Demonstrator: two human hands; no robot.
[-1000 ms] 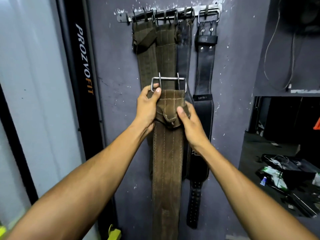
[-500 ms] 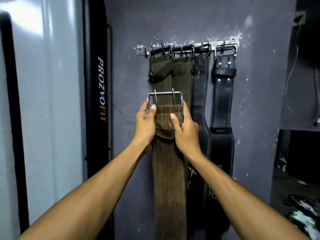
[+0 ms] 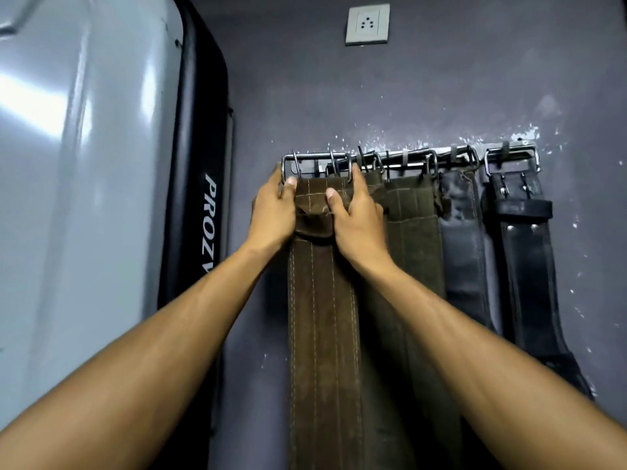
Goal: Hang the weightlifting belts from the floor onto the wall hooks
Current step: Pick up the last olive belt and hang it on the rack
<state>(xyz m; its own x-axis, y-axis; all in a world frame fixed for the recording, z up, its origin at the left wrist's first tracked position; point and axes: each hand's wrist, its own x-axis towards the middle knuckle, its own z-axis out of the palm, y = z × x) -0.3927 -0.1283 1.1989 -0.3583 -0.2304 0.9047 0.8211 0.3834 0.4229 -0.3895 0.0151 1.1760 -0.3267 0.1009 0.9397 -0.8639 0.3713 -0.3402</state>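
Note:
A brown suede weightlifting belt [image 3: 322,317] hangs down the wall in front of me. Its steel buckle [image 3: 315,161] is level with the left end of the metal hook rail [image 3: 451,156]. My left hand [image 3: 273,212] grips the belt's top at the buckle's left side. My right hand [image 3: 353,215] grips the top on the right side, thumb pressed on the suede. Whether the buckle sits on a hook is hidden by my fingers. Two olive belts [image 3: 410,225] and two black leather belts [image 3: 519,252] hang from the rail to the right.
A tall grey and black padded panel [image 3: 200,212] with white lettering stands close to the left of the belts. A white wall socket [image 3: 367,23] sits above the rail on the purple-grey wall.
Both hands have lifted the brown belt up and to the left, from the middle of the hanging belts to the rail's left end. My view has tilted upward.

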